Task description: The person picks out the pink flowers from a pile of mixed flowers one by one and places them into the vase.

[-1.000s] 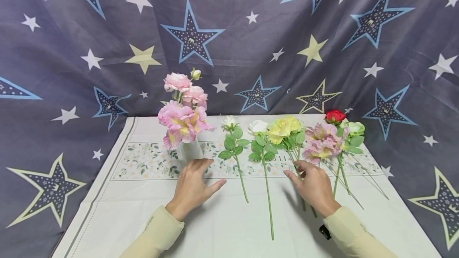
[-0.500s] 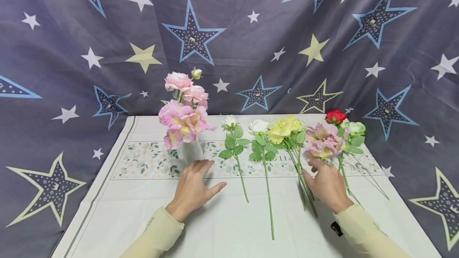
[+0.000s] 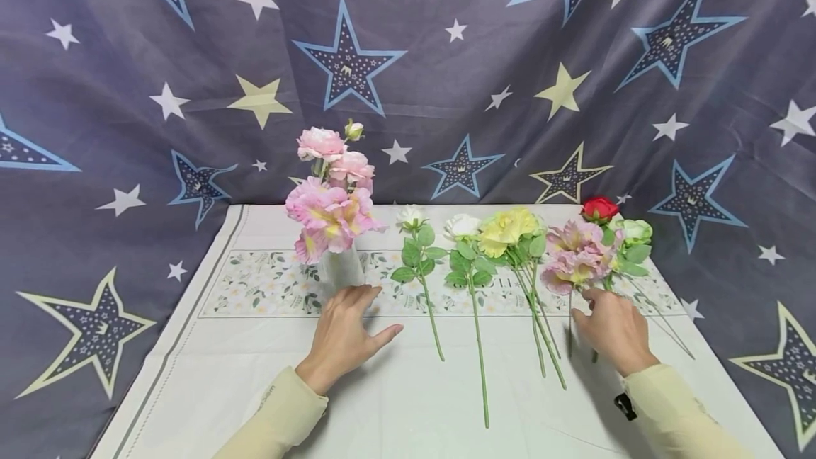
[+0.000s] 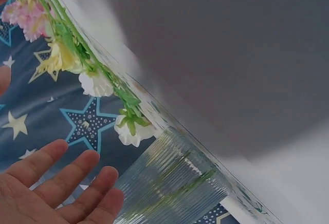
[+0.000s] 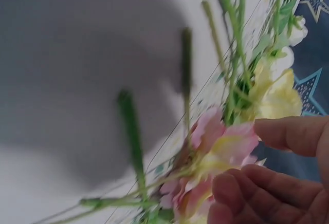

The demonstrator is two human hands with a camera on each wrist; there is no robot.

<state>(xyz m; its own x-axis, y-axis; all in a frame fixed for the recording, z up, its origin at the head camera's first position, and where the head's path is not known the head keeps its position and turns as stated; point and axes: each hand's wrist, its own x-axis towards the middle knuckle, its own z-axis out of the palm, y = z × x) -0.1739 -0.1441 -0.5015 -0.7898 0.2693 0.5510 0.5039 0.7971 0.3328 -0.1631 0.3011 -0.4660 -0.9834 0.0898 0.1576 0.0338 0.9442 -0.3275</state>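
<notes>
My left hand (image 3: 344,331) is by the foot of a clear ribbed vase (image 4: 169,183), fingers spread; the left wrist view shows a gap between them. Pink flowers (image 3: 328,214) stand upright in the vase. On the right, my right hand (image 3: 615,328) hovers at the stems below a mauve-pink flower (image 3: 576,253) that lies on the table. Thumb and fingers are apart in the right wrist view, beside the pink petals (image 5: 226,152), with no stem between them. A red rose (image 3: 599,209) and a pale green rose (image 3: 634,232) lie just beyond this hand.
Between the hands lie two white roses (image 3: 462,225) and a yellow flower (image 3: 510,232), their stems pointing toward me. The white tablecloth (image 3: 408,402) has a floral printed band. A star-patterned curtain (image 3: 408,76) hangs behind the table.
My right hand has moved to the right, from the yellow flower's stems to those of the mauve-pink flower. My left hand stays by the vase.
</notes>
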